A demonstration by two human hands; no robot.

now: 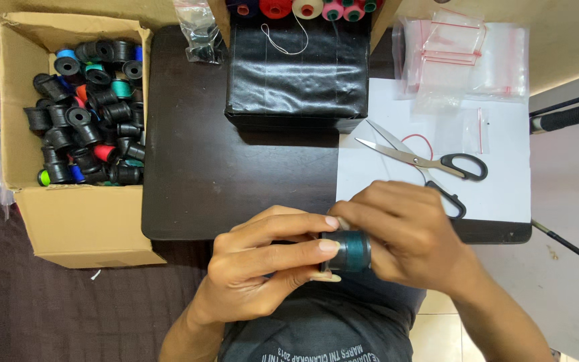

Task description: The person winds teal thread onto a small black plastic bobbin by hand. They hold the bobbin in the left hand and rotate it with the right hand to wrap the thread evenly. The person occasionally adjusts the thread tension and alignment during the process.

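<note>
I hold a dark teal spool (350,251) between both hands, my left hand (263,265) in a clenched grip on its near end, my right hand (403,234) wrapped over its far side. Scissors (430,167) lie just beyond my grip on the desk (202,167).

Teal spool (351,251), black-handled scissors (430,163).
</note>
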